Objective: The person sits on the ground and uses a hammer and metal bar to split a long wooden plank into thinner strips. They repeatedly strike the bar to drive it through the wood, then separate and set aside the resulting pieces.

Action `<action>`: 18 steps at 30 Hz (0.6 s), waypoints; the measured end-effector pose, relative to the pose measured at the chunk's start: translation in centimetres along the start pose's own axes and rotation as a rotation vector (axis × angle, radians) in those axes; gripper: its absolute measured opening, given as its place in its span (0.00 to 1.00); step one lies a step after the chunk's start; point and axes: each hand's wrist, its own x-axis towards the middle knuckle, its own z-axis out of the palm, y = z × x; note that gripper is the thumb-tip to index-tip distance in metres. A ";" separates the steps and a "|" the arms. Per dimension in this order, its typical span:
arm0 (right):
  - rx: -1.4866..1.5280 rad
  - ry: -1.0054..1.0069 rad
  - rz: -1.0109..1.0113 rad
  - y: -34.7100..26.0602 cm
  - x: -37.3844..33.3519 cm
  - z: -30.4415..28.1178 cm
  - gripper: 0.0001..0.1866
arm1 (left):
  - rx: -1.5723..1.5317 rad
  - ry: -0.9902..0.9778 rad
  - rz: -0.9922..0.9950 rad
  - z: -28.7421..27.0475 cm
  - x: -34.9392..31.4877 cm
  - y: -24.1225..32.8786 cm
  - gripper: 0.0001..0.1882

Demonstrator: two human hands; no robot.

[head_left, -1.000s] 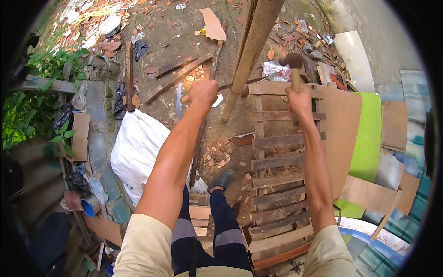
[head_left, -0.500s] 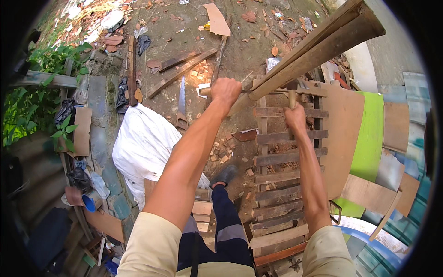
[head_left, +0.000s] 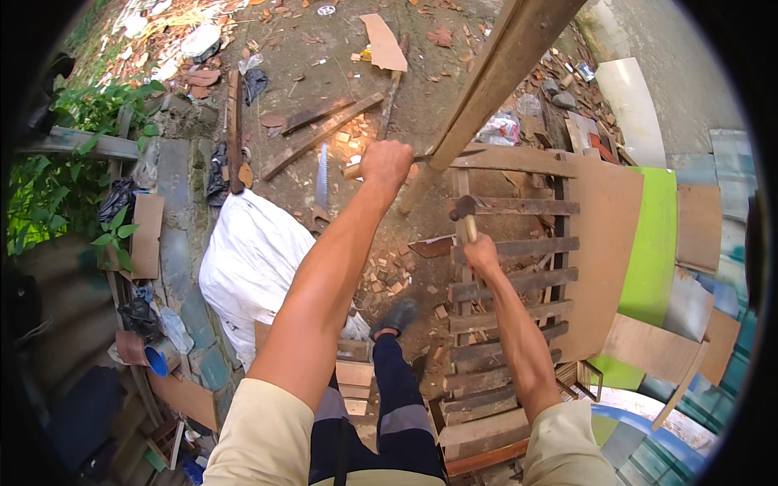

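Note:
My left hand (head_left: pixel 386 164) is closed around a wooden-handled tool (head_left: pixel 352 172). Its thin dark metal blade meets a tall wooden post (head_left: pixel 496 89), and a pointed end shows on the far side. The post stands tilted, with a lengthwise gap between its boards. Lower and to the right, my right hand (head_left: pixel 482 254) grips a hammer (head_left: pixel 469 227), its dark head raised over the slats of a wooden pallet (head_left: pixel 519 248). The hammer is apart from both the post and the bladed tool.
A handsaw (head_left: pixel 322 182) lies on the ground near loose timber strips (head_left: pixel 324 135) and small wood offcuts (head_left: pixel 387 274). A white sack (head_left: pixel 251 267) bulges at left beside a low block wall (head_left: pixel 174 243). Plywood (head_left: pixel 604 259) and a green panel (head_left: pixel 644 267) lie at right.
The hammer has come away from the post, down and left with my right hand. The post has swung more upright, its top shifting left. My left hand keeps its grip, moving slightly left.

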 end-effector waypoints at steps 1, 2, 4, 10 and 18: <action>0.057 0.049 -0.005 -1.0 -1.4 0.1 0.12 | 0.019 0.000 -0.002 0.0 0.0 -1.3 0.11; 0.109 0.108 0.005 -1.9 -2.9 -0.5 0.12 | 0.026 -0.005 0.009 0.0 -0.1 -1.8 0.11; 0.237 0.178 -0.030 -1.9 -2.7 -2.6 0.09 | 0.049 0.001 0.003 -0.1 -0.4 -1.1 0.11; 0.579 0.430 -0.424 -14.1 -3.8 -11.7 0.12 | 0.051 -0.056 0.032 -1.1 -0.3 0.0 0.11; 0.232 0.123 0.001 -3.8 1.8 -4.3 0.10 | 0.049 -0.042 -0.027 -0.2 1.4 -0.4 0.10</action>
